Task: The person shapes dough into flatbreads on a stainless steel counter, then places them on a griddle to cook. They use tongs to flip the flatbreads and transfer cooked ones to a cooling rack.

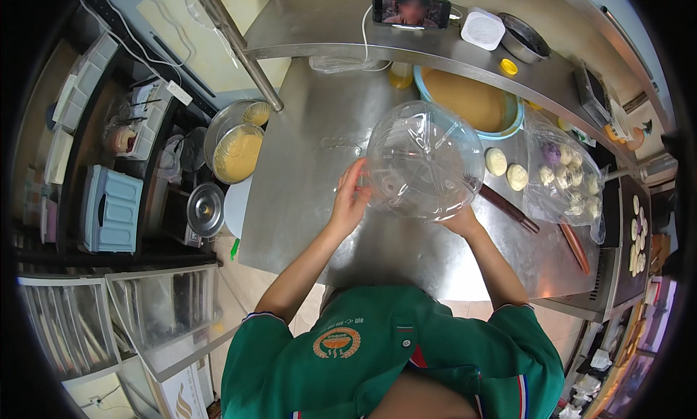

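Clear round plastic cover with moulded radial ribs: one item, which I am viewing from my remote post over the middle of the grey stainless-steel counter, where it is partly overlapping the pale blue round basin in view.

Progress, by my judgement: the lifting is looking done, since both hands are bearing the cover. Setting it down and letting go are remaining. Two pale round dough pieces are lying uncovered on the counter; more are waiting inside a clear plastic bag. A further batch of flat rounds is already occupying the dark flat griddle at the right.

Hands: the left hand is grasping the cover's left rim with fingers apart; the right hand is grasping the near right rim, some of its fingers hiding from me.

Condition of item: transparent, glossy, catching white glare along its ribs, showing grey metal through its wall. I am seeing nothing inside it that I can make out. Whether its underside is touching the counter, I am not managing to tell. Beside its right edge, a dark brown wooden rolling pin is lying slantwise.
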Demonstrator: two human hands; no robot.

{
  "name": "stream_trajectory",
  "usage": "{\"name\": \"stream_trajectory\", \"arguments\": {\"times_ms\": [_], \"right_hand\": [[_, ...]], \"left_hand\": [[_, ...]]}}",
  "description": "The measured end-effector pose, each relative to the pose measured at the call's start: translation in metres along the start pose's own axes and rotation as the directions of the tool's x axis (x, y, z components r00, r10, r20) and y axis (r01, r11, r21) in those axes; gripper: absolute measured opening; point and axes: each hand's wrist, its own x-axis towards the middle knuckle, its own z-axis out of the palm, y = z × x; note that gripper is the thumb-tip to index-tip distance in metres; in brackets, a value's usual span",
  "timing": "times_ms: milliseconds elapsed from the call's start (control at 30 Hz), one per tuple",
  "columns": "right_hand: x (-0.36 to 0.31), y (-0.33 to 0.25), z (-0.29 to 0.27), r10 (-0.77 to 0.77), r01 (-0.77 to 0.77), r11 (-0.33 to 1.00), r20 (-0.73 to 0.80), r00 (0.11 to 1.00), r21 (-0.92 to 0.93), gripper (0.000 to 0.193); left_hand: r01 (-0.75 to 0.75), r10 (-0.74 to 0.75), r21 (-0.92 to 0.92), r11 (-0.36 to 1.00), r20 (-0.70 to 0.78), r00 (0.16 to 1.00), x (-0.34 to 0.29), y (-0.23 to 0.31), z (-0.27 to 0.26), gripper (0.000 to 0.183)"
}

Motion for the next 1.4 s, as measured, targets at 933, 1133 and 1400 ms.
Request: {"name": "stream_trajectory", "arguments": {"times_ms": [933, 1133, 1400], "right_hand": [[-0.078, 0.051, -0.039, 0.173, -0.189, 0.967, -0.105, 0.979, -0.172, 0.067], [-0.081, 0.062, -0.042, 0.202, -0.221, 0.963, -0.125, 0.971, -0.157, 0.076], [-0.082, 0.047, -0.041, 0.214, -0.228, 0.972, -0.189, 0.958, -0.054, 0.085]], "left_hand": [[0.199, -0.138, -0.300, 0.933, 0.213, 0.967, -0.023, -0.036, 0.098, 0.070], [0.183, -0.131, -0.223, 0.957, 0.228, 0.965, -0.015, -0.046, 0.104, 0.067], [0.140, -0.073, -0.254, 0.957, 0.259, 0.963, -0.011, -0.046, 0.108, 0.057]]}}
